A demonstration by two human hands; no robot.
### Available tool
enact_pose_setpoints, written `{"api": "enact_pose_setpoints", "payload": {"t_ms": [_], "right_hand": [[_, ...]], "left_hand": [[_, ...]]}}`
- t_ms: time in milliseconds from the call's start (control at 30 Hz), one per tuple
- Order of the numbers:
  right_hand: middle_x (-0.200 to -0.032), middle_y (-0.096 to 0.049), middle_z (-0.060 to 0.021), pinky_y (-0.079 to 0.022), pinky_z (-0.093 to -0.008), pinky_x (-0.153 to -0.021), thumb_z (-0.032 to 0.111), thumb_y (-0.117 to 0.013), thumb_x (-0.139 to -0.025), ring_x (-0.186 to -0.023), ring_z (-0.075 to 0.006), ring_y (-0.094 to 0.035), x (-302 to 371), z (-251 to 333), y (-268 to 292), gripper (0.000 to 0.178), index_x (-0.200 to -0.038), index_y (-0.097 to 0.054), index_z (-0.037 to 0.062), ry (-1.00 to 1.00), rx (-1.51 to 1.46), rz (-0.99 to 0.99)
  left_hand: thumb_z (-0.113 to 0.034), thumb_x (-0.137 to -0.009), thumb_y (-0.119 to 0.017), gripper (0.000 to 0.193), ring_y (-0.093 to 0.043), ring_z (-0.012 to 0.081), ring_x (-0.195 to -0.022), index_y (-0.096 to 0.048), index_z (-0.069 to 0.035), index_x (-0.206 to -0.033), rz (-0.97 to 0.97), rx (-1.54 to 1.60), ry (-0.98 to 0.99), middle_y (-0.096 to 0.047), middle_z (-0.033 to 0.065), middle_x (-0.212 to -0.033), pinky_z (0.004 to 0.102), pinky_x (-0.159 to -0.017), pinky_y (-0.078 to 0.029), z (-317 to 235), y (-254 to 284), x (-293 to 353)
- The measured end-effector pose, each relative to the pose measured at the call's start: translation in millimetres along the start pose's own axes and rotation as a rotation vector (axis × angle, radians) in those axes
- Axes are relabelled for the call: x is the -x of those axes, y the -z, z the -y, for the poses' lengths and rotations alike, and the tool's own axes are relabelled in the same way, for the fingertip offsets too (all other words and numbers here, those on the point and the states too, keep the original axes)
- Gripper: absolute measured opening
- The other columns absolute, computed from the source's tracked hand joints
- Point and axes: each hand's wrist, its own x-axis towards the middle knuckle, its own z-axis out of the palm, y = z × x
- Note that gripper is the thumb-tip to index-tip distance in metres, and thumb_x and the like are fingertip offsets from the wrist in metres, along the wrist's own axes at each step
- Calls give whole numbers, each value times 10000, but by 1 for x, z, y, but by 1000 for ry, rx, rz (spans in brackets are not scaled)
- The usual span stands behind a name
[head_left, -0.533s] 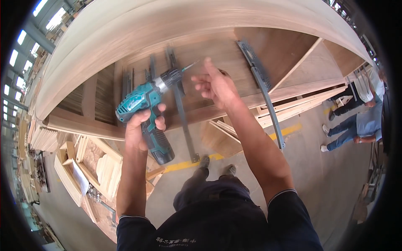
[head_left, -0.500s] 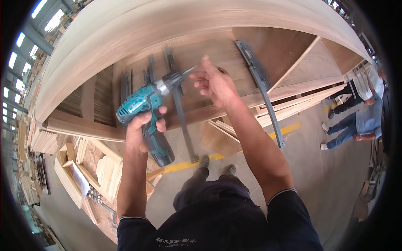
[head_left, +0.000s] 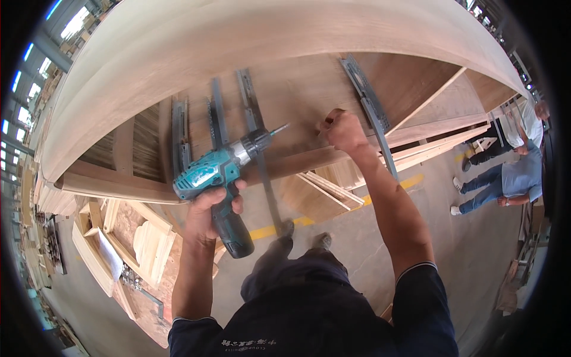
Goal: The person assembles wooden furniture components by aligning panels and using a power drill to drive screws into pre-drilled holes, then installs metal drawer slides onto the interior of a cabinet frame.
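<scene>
A teal and black cordless drill is gripped in my left hand, its bit angled up and to the right. My right hand is closed in a loose fist in front of the wooden cabinet. Something small and dark shows at its fingers, too blurred to name. Just right of that fist, a metal drawer slide sticks out toward me. Behind the drill, another drawer slide runs out of the cabinet, with a further slide to its left.
A broad curved wooden panel overhangs the cabinet. At lower left, wooden frames and small metal hardware lie on a board. Thin wood strips lean below the cabinet. A person in blue stands at right.
My right hand has moved right, away from the drill bit, and its fingers have closed. The drill has shifted slightly right and down in my left hand.
</scene>
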Motion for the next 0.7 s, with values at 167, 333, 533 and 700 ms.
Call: {"api": "enact_pose_setpoints", "payload": {"t_ms": [167, 333, 533, 700], "right_hand": [[-839, -674, -238, -542, -394, -849, 299, -657, -840, -915, -363, -667, -8, -12, -19, 349, -798, -694, -45, 342, 502, 83], [-887, -705, -181, -590, -342, -725, 170, -654, -898, -815, -270, -700, -7, -4, -3, 193, -886, -681, -20, 118, -28, 305], [-917, -670, -106, -551, -271, -576, 51, -579, -908, -729, -172, -640, 56, -36, 21, 32, -920, -601, 71, -320, -1478, 336], [-754, -515, -16, -289, -219, -446, 72, -479, -846, -595, -111, -415, 85, -62, 49, 89, -850, -546, 130, -369, -1766, 256]], "left_hand": [[-46, -776, -725, 547, -673, 248, -712, -523, -2, -1282, -15, 60, 4, -679, 200, -1005, 321, -631, -591, 14, -1, 20], [-38, -764, -732, 550, -677, 256, -681, -528, 0, -1274, -103, 91, -27, -687, 198, -984, 321, -620, -594, 30, -3, 39], [-91, -816, -677, 437, -666, 224, -685, -566, 9, -1226, -99, -37, -34, -690, 173, -1017, 321, -620, -585, 40, -29, 27], [-113, -851, -642, 394, -666, 205, -764, -577, 30, -1212, 20, -132, 115, -693, 147, -1068, 338, -664, -579, 59, -68, -37]]}}
